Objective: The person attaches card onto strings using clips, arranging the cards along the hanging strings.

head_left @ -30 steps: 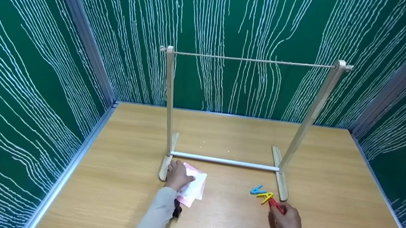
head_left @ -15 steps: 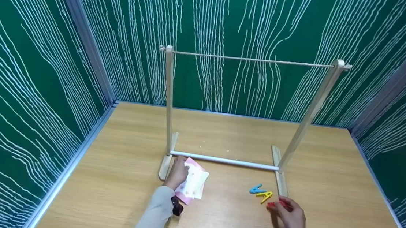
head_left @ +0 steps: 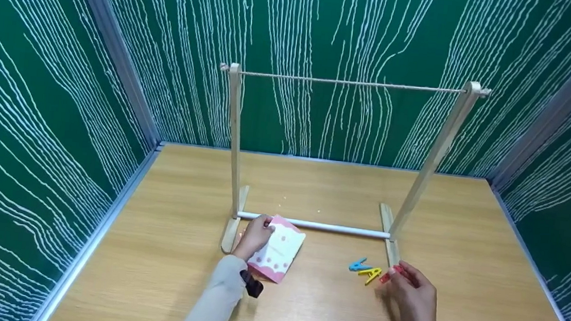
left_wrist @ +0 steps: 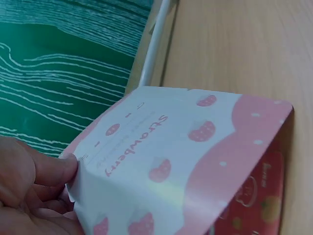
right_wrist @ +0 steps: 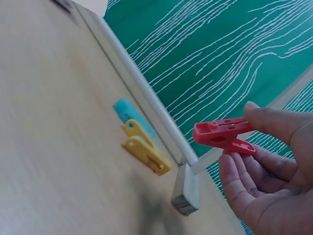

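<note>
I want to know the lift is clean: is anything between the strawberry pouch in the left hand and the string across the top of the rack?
Nothing visible. The strawberry pouch sits low at the rack's bottom rail, held by the left hand; the space up to the string is open.

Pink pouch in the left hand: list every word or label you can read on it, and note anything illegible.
"Strawberry" on the white front of the pink pouch, pinched by the left hand.
Small print beside that word: too small to read.
Red panel on the pouch's underside: blurred, unreadable.
</note>
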A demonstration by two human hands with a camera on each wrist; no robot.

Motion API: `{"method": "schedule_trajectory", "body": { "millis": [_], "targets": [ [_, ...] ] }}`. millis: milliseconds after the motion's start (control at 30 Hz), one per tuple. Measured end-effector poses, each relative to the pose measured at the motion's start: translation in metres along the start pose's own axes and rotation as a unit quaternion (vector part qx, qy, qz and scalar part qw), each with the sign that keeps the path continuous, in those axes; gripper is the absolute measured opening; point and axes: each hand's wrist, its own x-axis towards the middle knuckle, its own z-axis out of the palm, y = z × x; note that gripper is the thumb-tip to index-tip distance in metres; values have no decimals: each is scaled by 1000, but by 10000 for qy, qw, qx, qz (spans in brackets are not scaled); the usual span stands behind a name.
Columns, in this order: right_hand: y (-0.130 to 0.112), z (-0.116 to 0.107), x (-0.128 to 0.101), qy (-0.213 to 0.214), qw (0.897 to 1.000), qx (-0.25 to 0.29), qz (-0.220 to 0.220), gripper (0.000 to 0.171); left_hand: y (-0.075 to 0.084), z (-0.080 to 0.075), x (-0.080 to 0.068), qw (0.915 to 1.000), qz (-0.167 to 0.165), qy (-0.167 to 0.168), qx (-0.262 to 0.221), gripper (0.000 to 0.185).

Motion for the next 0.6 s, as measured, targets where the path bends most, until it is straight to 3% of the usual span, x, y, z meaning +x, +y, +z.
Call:
{"method": "schedule_trajectory", "body": {
  "millis": [133,233,467,600],
  "targets": [
    [-7,-2,-1,-122,9997,80,-182,62,11,2,4,9998,-11,-21,-189,12],
    [-12,-2,-1,-160,9984,-192,-509,61,17,4,7,9998,73,59,-167,12],
    [-26,-5,-6,-147,9777,-1124,-1766,55,31,12,10,9980,473,314,-270,17],
    [-38,-2,-9,-252,9759,-1040,-1902,56,42,16,12,9971,548,358,-397,18]
  ]
}}
